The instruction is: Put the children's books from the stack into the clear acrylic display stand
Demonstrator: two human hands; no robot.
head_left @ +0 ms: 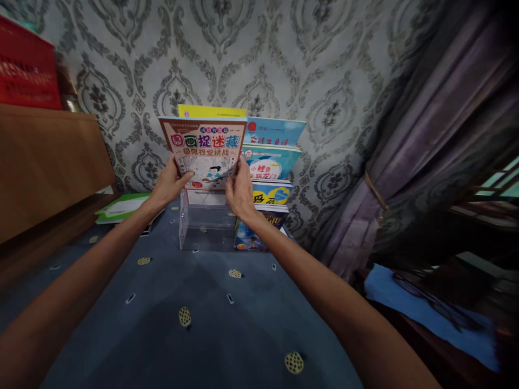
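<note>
Both of my hands hold one picture book (205, 151) upright, its orange-edged cover with large Chinese characters facing me. My left hand (169, 182) grips its lower left edge, thumb across the cover. My right hand (240, 189) pinches its lower right edge. The book's bottom sits in the left side of a clear acrylic tiered rack (203, 229) that stands on the blue cloth against the wall. A yellow book (211, 111) stands behind the one I hold.
The rack's right side holds several stepped books (271, 162) with blue and yellow covers. A green and white booklet (121, 208) lies at the left beside a wooden cabinet (44, 162) bearing a red box (26, 67). Purple curtains (438, 140) hang at the right, above a blue cloth (425, 313).
</note>
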